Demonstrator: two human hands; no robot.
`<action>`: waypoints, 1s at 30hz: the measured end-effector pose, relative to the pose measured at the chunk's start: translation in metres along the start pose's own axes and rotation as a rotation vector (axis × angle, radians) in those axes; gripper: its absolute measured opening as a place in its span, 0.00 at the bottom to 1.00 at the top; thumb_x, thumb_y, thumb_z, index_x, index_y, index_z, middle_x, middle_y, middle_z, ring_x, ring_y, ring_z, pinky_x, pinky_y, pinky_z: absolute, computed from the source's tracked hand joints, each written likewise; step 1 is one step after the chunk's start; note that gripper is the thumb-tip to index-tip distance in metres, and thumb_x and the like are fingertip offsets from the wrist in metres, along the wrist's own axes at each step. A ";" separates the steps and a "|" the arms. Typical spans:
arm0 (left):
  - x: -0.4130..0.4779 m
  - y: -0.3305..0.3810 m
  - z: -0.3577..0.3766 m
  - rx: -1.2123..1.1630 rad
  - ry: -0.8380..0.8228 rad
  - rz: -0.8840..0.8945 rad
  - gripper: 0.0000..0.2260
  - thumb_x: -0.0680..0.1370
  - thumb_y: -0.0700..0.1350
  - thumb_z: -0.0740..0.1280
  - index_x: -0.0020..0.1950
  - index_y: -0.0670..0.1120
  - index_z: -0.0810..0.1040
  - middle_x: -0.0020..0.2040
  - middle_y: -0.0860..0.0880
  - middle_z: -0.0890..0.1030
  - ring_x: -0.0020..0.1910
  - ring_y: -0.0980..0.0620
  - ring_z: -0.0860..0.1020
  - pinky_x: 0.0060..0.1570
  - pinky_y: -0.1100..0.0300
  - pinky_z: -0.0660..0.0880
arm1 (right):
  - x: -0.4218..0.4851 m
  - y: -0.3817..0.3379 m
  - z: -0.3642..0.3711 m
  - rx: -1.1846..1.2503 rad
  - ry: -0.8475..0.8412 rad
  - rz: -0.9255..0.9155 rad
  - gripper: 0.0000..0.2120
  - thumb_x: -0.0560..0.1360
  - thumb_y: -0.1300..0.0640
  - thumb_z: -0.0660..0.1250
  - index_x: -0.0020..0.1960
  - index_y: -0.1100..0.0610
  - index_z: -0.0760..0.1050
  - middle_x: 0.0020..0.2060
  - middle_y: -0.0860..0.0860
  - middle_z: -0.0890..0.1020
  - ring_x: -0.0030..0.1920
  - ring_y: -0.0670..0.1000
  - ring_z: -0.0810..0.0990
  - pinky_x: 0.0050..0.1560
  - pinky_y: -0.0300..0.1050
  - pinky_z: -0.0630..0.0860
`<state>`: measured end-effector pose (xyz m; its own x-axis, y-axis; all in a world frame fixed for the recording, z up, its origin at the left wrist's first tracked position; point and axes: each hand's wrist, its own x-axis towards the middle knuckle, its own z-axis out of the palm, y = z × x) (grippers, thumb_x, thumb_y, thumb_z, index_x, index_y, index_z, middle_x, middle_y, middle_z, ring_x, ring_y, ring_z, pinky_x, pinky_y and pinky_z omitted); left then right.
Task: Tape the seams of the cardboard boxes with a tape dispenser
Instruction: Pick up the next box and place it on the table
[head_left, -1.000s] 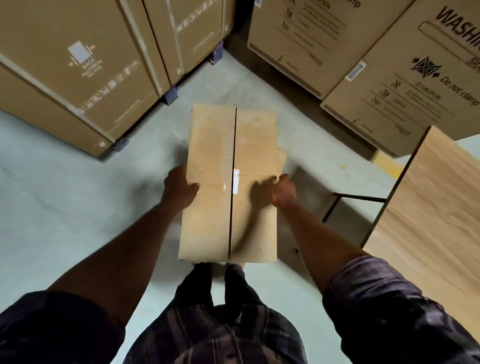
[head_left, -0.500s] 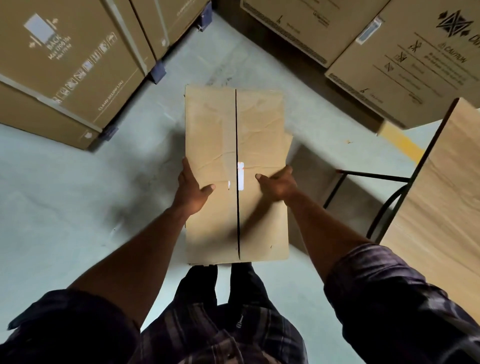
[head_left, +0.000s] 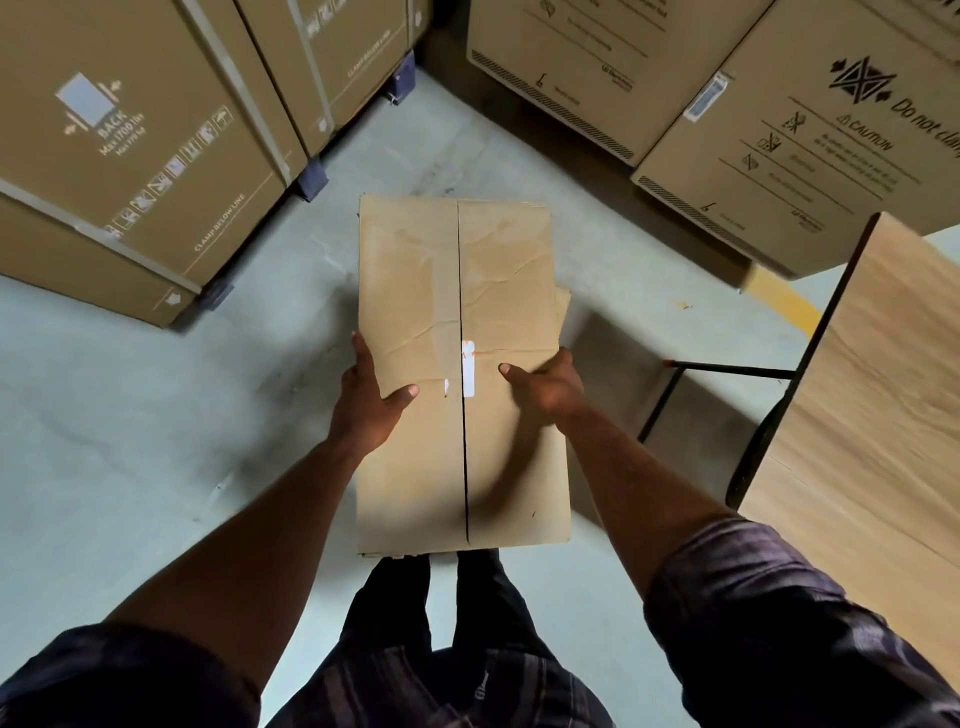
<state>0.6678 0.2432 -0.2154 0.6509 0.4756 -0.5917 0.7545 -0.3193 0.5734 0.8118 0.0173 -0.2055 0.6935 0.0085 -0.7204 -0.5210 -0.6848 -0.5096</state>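
Thumbs slid onto box (head_left: 415, 260) top; left hand (head_left: 363, 408), right hand (head_left: 551, 388) fingers clasp its sides

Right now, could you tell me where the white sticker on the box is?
In the head view, the white sticker sits on the cardboard box just right of its centre seam, between the left hand and right hand.

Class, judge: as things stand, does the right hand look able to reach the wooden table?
Likely not yet: the right hand grips the cardboard box, sharing the hold with the left hand. Otherwise the way looks free; the wooden table stands close on that side.
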 end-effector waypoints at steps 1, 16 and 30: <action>-0.003 0.003 -0.001 -0.001 0.012 0.002 0.49 0.75 0.60 0.71 0.80 0.59 0.35 0.74 0.37 0.65 0.68 0.36 0.71 0.62 0.44 0.72 | -0.003 -0.001 -0.002 0.007 -0.001 -0.011 0.37 0.67 0.41 0.81 0.66 0.53 0.65 0.59 0.49 0.77 0.61 0.53 0.77 0.61 0.50 0.78; -0.075 0.058 -0.011 -0.135 0.217 0.093 0.49 0.63 0.77 0.66 0.78 0.57 0.58 0.68 0.44 0.74 0.66 0.40 0.74 0.64 0.44 0.74 | -0.085 -0.014 -0.096 -0.114 0.094 -0.209 0.40 0.68 0.30 0.73 0.70 0.52 0.67 0.59 0.50 0.79 0.54 0.53 0.78 0.51 0.43 0.72; -0.174 0.134 0.006 -0.277 0.162 0.258 0.29 0.70 0.67 0.70 0.69 0.58 0.72 0.61 0.48 0.76 0.61 0.47 0.76 0.62 0.49 0.76 | -0.161 0.044 -0.189 0.081 0.190 -0.329 0.41 0.68 0.32 0.76 0.70 0.54 0.68 0.64 0.53 0.78 0.57 0.52 0.77 0.53 0.45 0.74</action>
<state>0.6567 0.1125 -0.0390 0.7773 0.5389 -0.3245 0.5031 -0.2230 0.8349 0.7717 -0.1518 -0.0232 0.9060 0.0783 -0.4161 -0.2873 -0.6082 -0.7400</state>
